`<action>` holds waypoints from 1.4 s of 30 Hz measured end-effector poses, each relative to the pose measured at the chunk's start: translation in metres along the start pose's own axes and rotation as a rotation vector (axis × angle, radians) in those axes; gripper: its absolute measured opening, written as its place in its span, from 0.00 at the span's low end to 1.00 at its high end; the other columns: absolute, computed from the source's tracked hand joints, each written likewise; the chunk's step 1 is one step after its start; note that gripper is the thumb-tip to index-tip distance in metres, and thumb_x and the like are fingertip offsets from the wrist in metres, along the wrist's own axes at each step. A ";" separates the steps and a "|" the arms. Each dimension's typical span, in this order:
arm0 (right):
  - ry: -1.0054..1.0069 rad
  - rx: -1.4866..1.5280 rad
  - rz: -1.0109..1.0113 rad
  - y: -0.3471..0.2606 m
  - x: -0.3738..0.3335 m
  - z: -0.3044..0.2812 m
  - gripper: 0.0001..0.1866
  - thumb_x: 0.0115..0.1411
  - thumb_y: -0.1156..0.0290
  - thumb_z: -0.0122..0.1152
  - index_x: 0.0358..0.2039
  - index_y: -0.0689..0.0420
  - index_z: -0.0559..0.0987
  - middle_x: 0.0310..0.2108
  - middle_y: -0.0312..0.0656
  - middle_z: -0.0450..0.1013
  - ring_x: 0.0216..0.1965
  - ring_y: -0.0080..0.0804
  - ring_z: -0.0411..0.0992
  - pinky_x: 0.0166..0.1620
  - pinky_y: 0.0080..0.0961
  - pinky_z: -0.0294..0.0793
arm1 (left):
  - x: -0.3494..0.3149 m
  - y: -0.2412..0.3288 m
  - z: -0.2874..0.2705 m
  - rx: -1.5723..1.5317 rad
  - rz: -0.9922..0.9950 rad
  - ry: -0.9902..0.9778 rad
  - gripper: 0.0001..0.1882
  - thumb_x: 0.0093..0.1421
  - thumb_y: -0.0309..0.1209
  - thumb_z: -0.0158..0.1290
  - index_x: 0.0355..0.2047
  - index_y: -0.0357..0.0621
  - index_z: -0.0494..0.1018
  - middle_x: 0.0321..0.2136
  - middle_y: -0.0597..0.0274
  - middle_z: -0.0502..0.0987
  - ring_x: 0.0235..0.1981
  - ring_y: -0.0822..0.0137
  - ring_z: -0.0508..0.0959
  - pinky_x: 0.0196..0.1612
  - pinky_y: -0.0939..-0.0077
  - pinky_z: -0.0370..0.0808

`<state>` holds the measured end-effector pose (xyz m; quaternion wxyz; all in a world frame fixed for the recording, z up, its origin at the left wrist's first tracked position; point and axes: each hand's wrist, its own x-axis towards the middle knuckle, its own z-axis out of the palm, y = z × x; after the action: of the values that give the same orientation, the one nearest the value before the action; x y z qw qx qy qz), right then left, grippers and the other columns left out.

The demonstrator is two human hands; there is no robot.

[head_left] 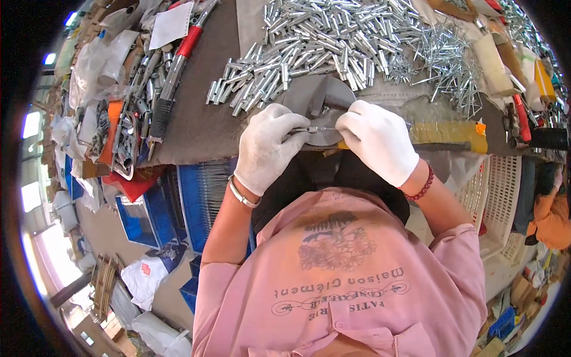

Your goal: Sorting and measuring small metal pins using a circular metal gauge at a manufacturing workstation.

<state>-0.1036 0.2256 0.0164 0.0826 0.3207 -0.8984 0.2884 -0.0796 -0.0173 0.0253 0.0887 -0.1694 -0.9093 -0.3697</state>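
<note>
Both my hands wear white knitted gloves and meet at the near edge of the bench. My left hand (267, 147) pinches the left end of a slim silvery metal part (314, 129) between thumb and fingers. My right hand (379, 141) is closed at its thinner, rod-like right end. The part lies level between the two hands, its ends hidden by the gloves. Just behind it is a dark grey block or pad (306, 95). Beyond that spreads a big heap of short metal tubes (333, 41), with a heap of thin metal pins (449, 56) to its right.
A red-and-black long-handled tool (178, 71) lies left, beside loose hand tools and plastic bags. Yellow tape (449, 135) covers the bench edge at right. Blue crates (205, 193) stand below left, a white plastic basket (502, 199) below right. Another person (550, 214) is at far right.
</note>
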 end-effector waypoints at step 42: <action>0.156 -0.370 0.336 0.091 -0.003 -0.037 0.02 0.60 0.68 0.71 0.34 0.47 0.87 0.34 0.36 0.77 0.36 0.40 0.81 0.38 0.34 0.80 | -0.016 -0.007 0.019 -0.061 0.014 0.120 0.09 0.52 0.22 0.69 0.34 0.46 0.83 0.32 0.57 0.79 0.36 0.51 0.81 0.40 0.60 0.77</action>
<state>-0.1596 0.3056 0.0028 0.1597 0.1231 -0.9675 0.1525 -0.0676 -0.0126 0.0029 0.1403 -0.1560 -0.8894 -0.4062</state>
